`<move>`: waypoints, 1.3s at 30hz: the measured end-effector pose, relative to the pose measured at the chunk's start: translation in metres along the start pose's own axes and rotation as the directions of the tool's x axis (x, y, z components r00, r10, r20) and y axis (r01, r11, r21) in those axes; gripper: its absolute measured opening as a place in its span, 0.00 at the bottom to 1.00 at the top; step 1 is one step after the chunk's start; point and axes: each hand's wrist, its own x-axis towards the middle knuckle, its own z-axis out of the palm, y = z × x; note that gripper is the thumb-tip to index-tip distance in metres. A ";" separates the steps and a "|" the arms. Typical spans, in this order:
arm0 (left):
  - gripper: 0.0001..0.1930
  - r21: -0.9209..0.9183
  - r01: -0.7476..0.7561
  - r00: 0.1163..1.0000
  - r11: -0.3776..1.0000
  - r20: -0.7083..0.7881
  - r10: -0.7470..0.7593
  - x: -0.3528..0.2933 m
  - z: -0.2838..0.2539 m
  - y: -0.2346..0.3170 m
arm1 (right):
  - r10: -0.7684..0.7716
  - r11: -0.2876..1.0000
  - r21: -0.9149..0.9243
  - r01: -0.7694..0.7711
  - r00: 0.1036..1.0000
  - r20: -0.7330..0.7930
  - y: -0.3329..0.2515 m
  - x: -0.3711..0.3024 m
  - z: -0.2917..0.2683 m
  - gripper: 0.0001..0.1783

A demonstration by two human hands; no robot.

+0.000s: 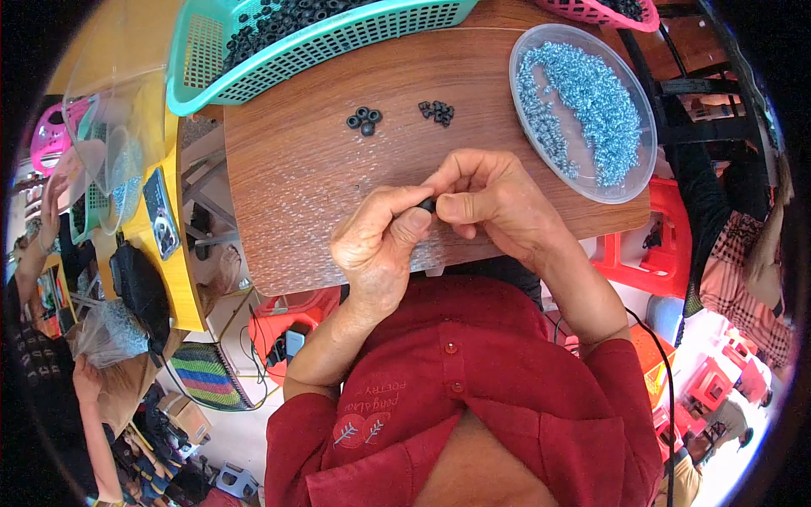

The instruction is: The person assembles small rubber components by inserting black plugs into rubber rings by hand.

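Near the front of the brown wooden table [296, 194], my two hands meet over a small black piece [428, 204]. My left hand [380, 237] pinches it between thumb and fingers. From the other side, my right hand [494, 198] closes its thumb and index finger on the same piece. Fingers cover most of it, so its exact shape is hidden. Beyond my hands lie a little cluster of round black caps [367, 128] and, to its right, a cluster of smaller black parts [437, 111].
A turquoise basket [338, 51] of black parts stands at the far left. At the right, a round clear tub [515, 101] holds shiny blue pieces. A pink basket [646, 17] sits at the far right. Red stools [667, 245] and other people flank the table.
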 end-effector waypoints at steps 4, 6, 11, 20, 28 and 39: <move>0.07 0.059 -0.049 0.999 0.997 -0.004 0.049 -0.004 0.003 -0.004 | -0.035 0.999 0.000 0.035 0.999 0.029 0.010 0.002 -0.002 0.08; 0.07 0.076 -0.004 1.000 0.997 0.003 0.004 -0.009 0.002 -0.008 | -0.019 1.000 -0.015 0.020 0.999 0.028 0.014 0.004 -0.005 0.06; 0.08 -0.230 0.217 0.976 0.949 0.056 -0.210 0.003 0.000 -0.002 | -0.047 0.997 -0.059 0.047 0.999 0.010 0.009 0.005 -0.003 0.09; 0.09 -0.546 0.496 0.859 0.675 0.196 -0.473 0.020 -0.007 0.007 | -0.745 0.324 -0.760 0.563 0.647 0.162 0.010 -0.004 0.013 0.13; 0.08 -0.558 0.507 0.842 0.657 0.158 -0.516 0.019 -0.001 0.016 | -0.779 -0.074 -0.872 0.484 0.518 0.353 0.014 -0.003 0.013 0.17; 0.04 -0.474 0.507 0.856 0.720 0.183 -0.483 0.014 -0.006 0.007 | -0.795 -0.046 -0.794 0.607 0.458 0.397 0.016 0.001 0.005 0.17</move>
